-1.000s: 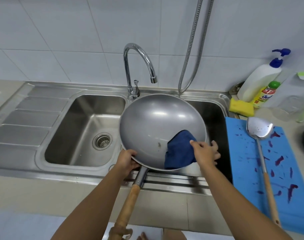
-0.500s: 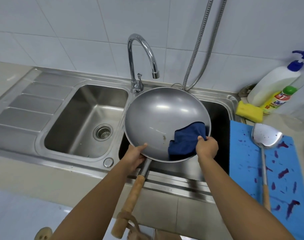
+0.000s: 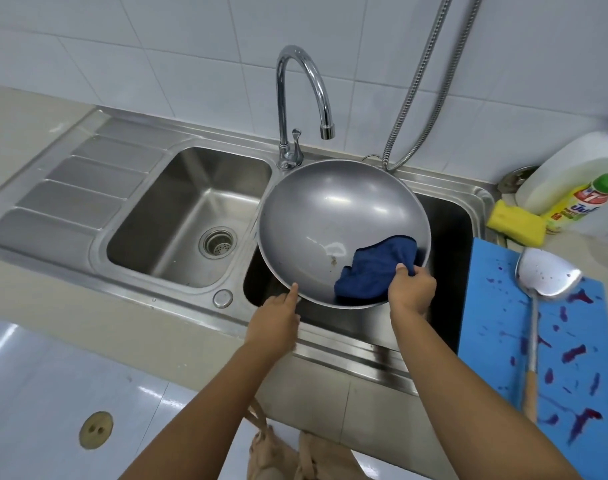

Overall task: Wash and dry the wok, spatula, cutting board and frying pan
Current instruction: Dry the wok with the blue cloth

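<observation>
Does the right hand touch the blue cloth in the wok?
Touching. The head view shows the right hand pinching the edge of the blue cloth, which lies inside the wok.

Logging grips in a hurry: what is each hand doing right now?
Left hand: holds the wok at its near rim, forefinger stretched along it.
Right hand: pinches the blue cloth against the wok's inner wall.
</observation>
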